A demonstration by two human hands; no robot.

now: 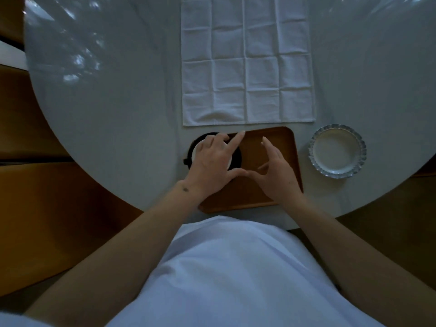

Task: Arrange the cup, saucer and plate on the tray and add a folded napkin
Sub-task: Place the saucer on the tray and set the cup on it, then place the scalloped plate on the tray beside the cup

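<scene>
The left hand [213, 159] lay over the white cup [197, 154], its fingers curled down on the rim with the forefinger stretched out past it, most likely to steady the cup while it was settled; the cup sat on a dark saucer [236, 156] at the far left corner of the wooden tray [278, 142], the saucer overhanging the tray's left edge a little. The right hand [274, 172] hovered just beside it over the bare tray, fingers loose and grasping nothing, thumb tip meeting the left thumb, seemingly ready to help. The fluted white plate [337, 151] stood on the round table [106, 102] right of the tray, not yet loaded. The napkin [247, 60] lay spread flat beyond the tray, creased but unfolded, so folding looked like the later step
</scene>
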